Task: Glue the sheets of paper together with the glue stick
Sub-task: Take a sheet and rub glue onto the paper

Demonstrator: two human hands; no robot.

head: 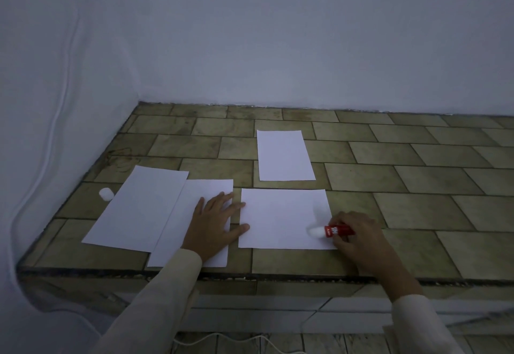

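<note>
Several white paper sheets lie on a tiled counter (417,209). The near middle sheet (281,218) has my right hand (358,235) at its right edge, gripping a red glue stick (338,230) whose white tip lies sideways on the paper. My left hand (215,221) presses flat with spread fingers on the sheet to its left (200,195), fingertips reaching the middle sheet's left edge. That left sheet overlaps another sheet (139,209) further left. A separate sheet (285,156) lies behind. The white glue cap (106,194) stands at the far left.
White walls (278,47) close the counter at the back and on the left. A white cable (50,136) runs down the left wall. The counter's front edge (278,277) is just below my wrists; tiled floor and another cable show beneath.
</note>
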